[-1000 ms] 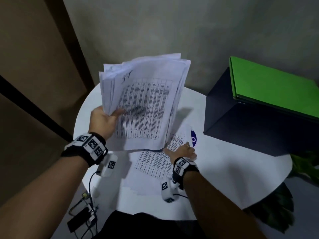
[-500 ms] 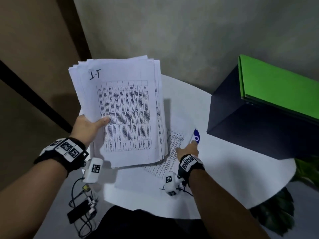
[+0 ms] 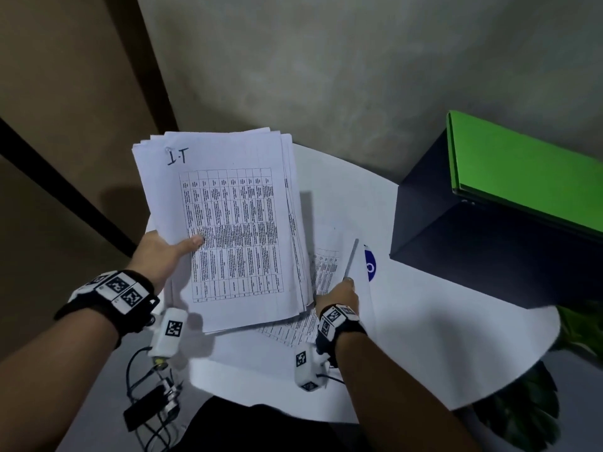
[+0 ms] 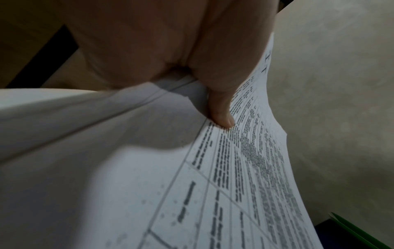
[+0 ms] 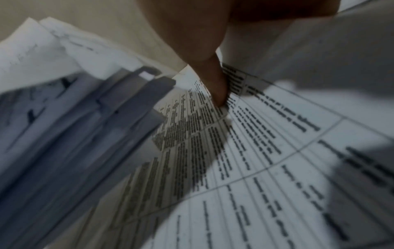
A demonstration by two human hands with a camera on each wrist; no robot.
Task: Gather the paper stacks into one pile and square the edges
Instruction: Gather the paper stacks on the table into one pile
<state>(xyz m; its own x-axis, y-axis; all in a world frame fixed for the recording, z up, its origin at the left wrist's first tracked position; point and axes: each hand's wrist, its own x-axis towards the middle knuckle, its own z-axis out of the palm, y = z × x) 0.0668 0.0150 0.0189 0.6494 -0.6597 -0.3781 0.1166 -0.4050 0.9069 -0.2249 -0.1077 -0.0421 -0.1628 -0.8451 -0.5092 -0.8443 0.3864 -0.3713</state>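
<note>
White table (image 3: pixel 424 337): round top filling the near centre of the head view, bearing papers and, at its far right, a dark box.
Dark box (image 3: pixel 473 256): sits at the table's far right edge against the grey wall, with a green folder (image 3: pixel 528 177) lying on top.
Held stack (image 3: pixel 228 230): thick sheaf of printed tables, handwritten "I.T" on the top sheet, raised above the table's left half; its sheet edges are fanned and uneven along the right side.
Table sheets (image 3: pixel 323 272): a second, thinner batch of printed pages lying on the table just right of and partly beneath the held stack, its right edge curled upward.
Left hand (image 3: pixel 163 252): clamped on the held stack's left edge, thumb (image 4: pixel 221 116) pressed flat on the top page; the other fingers are hidden beneath.
Right hand (image 3: pixel 337 293): thumb (image 5: pixel 217 91) down on the printed face of the table sheets, pinching their lifted right edge; the fingers underneath are out of sight.
Blue mark (image 3: pixel 370 267): small round emblem on the table just right of the lifted edge.
</note>
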